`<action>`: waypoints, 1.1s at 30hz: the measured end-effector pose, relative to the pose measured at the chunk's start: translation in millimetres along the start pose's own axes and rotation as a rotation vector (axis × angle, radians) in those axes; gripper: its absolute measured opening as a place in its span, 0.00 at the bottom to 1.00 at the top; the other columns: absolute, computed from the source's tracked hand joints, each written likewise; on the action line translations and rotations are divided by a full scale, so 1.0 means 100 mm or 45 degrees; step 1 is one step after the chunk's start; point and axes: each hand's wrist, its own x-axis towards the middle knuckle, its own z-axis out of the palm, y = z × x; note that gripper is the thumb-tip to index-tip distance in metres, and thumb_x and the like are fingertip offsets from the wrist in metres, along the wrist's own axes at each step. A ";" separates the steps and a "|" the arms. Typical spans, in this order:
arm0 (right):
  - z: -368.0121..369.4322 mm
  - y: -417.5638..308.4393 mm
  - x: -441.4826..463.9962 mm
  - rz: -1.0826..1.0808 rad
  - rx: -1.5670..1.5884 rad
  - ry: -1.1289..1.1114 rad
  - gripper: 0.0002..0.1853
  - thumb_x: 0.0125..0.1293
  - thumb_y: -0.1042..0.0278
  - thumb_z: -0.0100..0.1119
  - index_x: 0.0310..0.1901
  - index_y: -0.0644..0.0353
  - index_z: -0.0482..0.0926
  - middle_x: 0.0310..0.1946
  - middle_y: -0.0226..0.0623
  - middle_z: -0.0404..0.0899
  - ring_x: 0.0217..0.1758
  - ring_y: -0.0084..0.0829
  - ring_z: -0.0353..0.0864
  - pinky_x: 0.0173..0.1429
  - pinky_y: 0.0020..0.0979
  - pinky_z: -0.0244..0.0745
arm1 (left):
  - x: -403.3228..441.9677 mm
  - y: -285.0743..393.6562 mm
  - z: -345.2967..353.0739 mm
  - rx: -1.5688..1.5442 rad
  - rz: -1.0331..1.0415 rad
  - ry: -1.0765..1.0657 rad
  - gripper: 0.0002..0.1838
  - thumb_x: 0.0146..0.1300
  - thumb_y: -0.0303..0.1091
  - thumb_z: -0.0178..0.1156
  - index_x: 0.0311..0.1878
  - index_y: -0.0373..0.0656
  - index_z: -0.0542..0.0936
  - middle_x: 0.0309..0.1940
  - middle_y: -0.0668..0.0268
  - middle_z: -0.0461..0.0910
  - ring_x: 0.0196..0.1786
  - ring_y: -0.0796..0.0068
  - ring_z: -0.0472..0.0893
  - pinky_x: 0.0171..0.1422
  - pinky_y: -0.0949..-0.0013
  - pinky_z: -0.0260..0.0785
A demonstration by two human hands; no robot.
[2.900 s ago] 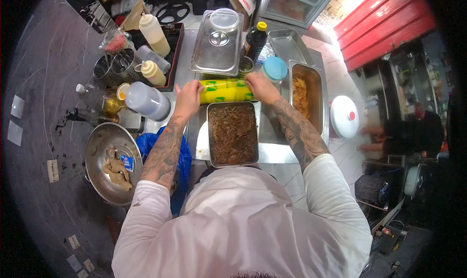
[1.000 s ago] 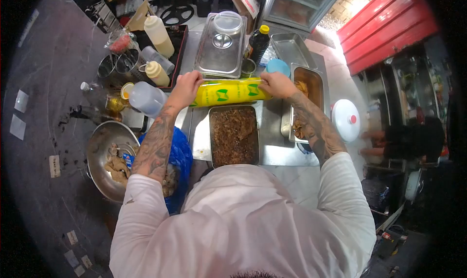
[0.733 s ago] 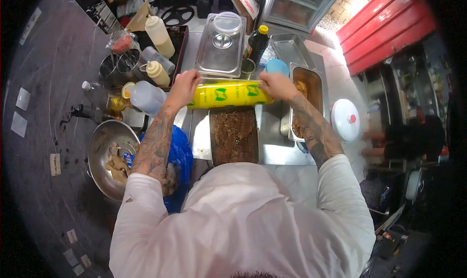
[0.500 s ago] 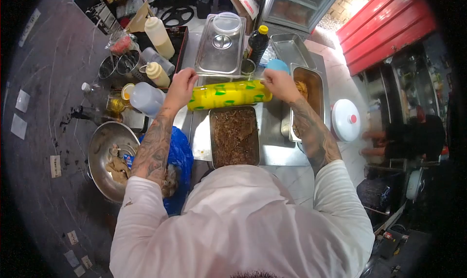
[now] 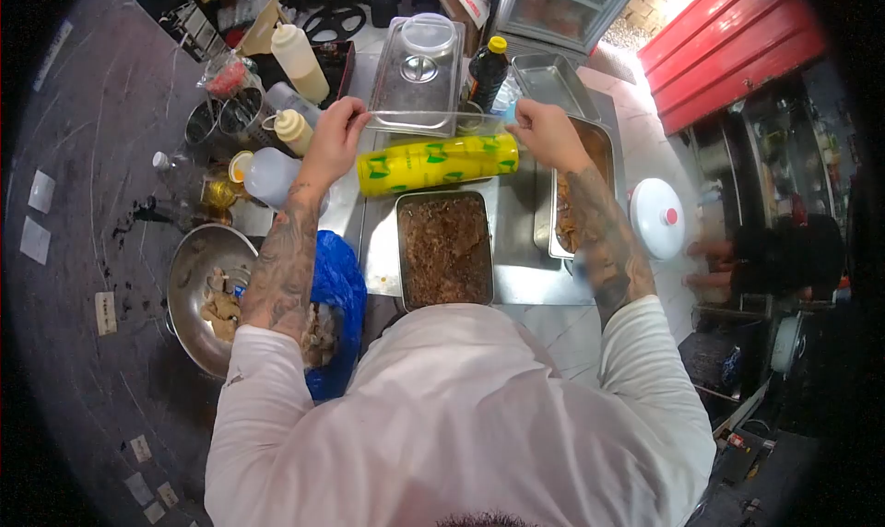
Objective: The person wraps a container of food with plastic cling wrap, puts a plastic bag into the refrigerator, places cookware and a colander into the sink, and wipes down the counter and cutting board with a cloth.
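Note:
A yellow roll of cling film (image 5: pixel 439 163) with green marks lies crosswise on the steel worktop. A clear sheet of film stretches from it, away from me, between my two hands. My left hand (image 5: pixel 340 132) pinches the sheet's left corner, fingers closed. At the right corner, my right hand (image 5: pixel 544 132) is closed on the same edge. Just nearer to me than the roll sits a rectangular metal tray (image 5: pixel 399 250), filled with brown shredded or minced food (image 5: pixel 445 248). Beyond the film lies a steel pan lid (image 5: pixel 406 89) with a clear round tub (image 5: pixel 429 32) on top.
Squeeze bottles (image 5: pixel 300 64) and a white jug (image 5: pixel 270 177) stand left. A steel bowl (image 5: pixel 198 250) and blue plastic bag (image 5: pixel 343 296) are nearer. Right are a deep steel pan (image 5: pixel 546 209), a white lid (image 5: pixel 657 218) and a dark bottle (image 5: pixel 487 73). Another person's arms show far right.
Both hands have moved up and away from the roll, drawing out more clear film. The film edge now spans over the near part of the steel lid.

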 end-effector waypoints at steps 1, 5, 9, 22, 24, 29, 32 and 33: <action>-0.01 -0.02 0.00 0.001 0.002 -0.006 0.19 0.54 0.67 0.67 0.25 0.64 0.63 0.18 0.46 0.61 0.24 0.46 0.57 0.28 0.39 0.61 | 0.02 0.03 -0.01 0.007 0.010 -0.015 0.06 0.62 0.28 0.58 0.36 0.35 0.73 0.27 0.54 0.73 0.31 0.54 0.73 0.36 0.61 0.65; -0.06 -0.02 0.04 -0.022 -0.017 -0.020 0.19 0.54 0.67 0.67 0.25 0.64 0.62 0.18 0.46 0.61 0.23 0.45 0.57 0.29 0.38 0.61 | 0.11 0.09 -0.03 0.058 0.131 0.018 0.06 0.62 0.28 0.59 0.36 0.36 0.73 0.27 0.55 0.73 0.30 0.55 0.73 0.34 0.61 0.64; -0.11 -0.02 0.03 0.018 -0.029 -0.022 0.19 0.54 0.68 0.67 0.25 0.65 0.62 0.18 0.44 0.61 0.23 0.43 0.56 0.29 0.38 0.60 | 0.15 0.15 -0.06 0.030 0.108 -0.004 0.06 0.62 0.28 0.59 0.36 0.36 0.73 0.27 0.55 0.73 0.29 0.56 0.73 0.33 0.61 0.64; -0.39 -0.20 0.07 -0.101 -0.035 0.001 0.20 0.53 0.68 0.69 0.26 0.64 0.62 0.18 0.43 0.61 0.23 0.39 0.57 0.29 0.36 0.61 | 0.30 0.42 -0.22 0.070 0.091 -0.001 0.05 0.63 0.27 0.57 0.37 0.37 0.73 0.27 0.56 0.73 0.29 0.60 0.73 0.33 0.65 0.64; -0.39 -0.21 0.08 -0.089 -0.045 -0.018 0.20 0.53 0.68 0.69 0.26 0.64 0.62 0.18 0.43 0.61 0.23 0.39 0.57 0.29 0.36 0.61 | 0.30 0.43 -0.23 0.063 0.092 -0.005 0.05 0.64 0.27 0.57 0.37 0.36 0.73 0.28 0.56 0.73 0.29 0.60 0.73 0.33 0.65 0.64; -0.45 -0.22 0.10 -0.101 -0.088 -0.022 0.18 0.53 0.65 0.68 0.27 0.63 0.65 0.20 0.47 0.67 0.27 0.47 0.66 0.32 0.40 0.64 | 0.32 0.45 -0.25 0.059 0.159 0.014 0.05 0.63 0.27 0.57 0.37 0.36 0.73 0.28 0.56 0.73 0.29 0.60 0.73 0.33 0.65 0.64; -0.50 -0.26 0.13 -0.095 -0.117 -0.037 0.17 0.54 0.62 0.68 0.28 0.62 0.68 0.23 0.50 0.73 0.31 0.55 0.73 0.34 0.45 0.67 | 0.35 0.42 -0.25 0.036 0.138 0.008 0.05 0.64 0.26 0.57 0.38 0.36 0.73 0.27 0.58 0.73 0.28 0.64 0.72 0.33 0.67 0.64; -0.51 -0.28 0.14 -0.102 -0.122 -0.033 0.17 0.54 0.62 0.68 0.28 0.63 0.68 0.23 0.50 0.73 0.31 0.55 0.73 0.34 0.45 0.67 | 0.35 0.44 -0.26 0.037 0.138 0.009 0.05 0.64 0.26 0.57 0.38 0.36 0.73 0.27 0.58 0.73 0.28 0.64 0.72 0.33 0.67 0.64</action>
